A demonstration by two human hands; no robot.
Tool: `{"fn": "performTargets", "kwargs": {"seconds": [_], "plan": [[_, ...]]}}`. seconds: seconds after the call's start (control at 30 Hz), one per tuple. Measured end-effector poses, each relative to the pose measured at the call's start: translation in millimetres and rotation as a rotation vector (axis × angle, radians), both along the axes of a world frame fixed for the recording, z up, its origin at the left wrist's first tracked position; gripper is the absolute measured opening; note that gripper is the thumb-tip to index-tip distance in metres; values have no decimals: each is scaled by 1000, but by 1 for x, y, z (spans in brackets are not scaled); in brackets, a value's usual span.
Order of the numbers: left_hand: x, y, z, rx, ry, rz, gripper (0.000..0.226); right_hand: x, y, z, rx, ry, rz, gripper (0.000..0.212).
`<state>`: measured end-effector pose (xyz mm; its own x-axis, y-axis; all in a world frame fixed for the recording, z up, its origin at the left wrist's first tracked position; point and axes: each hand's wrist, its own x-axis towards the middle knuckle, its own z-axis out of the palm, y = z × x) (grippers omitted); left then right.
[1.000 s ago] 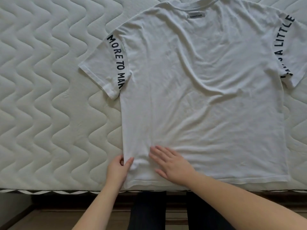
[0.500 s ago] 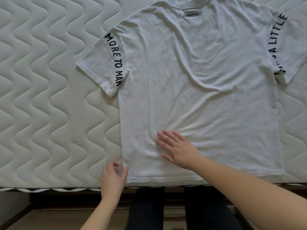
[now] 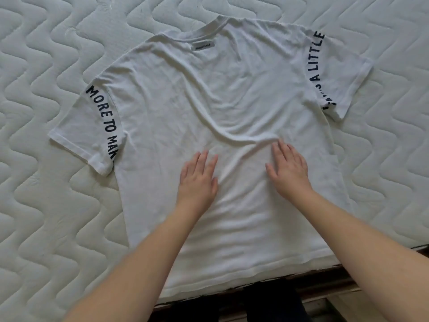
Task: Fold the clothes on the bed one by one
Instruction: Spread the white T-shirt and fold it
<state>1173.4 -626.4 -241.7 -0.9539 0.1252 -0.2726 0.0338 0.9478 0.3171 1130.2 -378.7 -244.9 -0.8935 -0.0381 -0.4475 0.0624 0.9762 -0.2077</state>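
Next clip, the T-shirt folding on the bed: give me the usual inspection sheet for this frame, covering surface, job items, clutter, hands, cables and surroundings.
Surface: white quilted mattress with a wavy stitch pattern.
Job's things: one white short-sleeved cotton T-shirt with black lettering on both sleeves, spread flat, neck label showing, not yet folded; a long wrinkle crosses its middle.
Clutter: nothing seen.
Hands: left hand and right hand both lie flat, fingers straight, on the shirt's middle, holding nothing.
Cables: nothing seen.
Surroundings: dark bed frame edge along the near side; the person's dark-clothed legs below it.
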Motion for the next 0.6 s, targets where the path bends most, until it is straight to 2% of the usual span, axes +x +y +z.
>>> {"fn": "performTargets", "kwargs": {"seconds": [0.1,0.2,0.33,0.4,0.5,0.6], "plan": [[-48,41,-4,-29,-101,-148,61,-4,32,0,-41,28,0,59],[-83,73,-10,-91,-158,-190,56,-18,59,3,-105,128,-130,65],[-119,103,-9,-86,103,-177,36,-61,100,4,-209,200,-419,58],[-140,115,-7,-78,145,-199,26,-87,120,4,-259,258,-586,50],[-172,137,-3,-99,11,-260,48,-126,145,8,-287,272,-754,55],[-208,151,-6,-155,-77,-264,69,-164,163,7,-281,240,-691,58]]}}
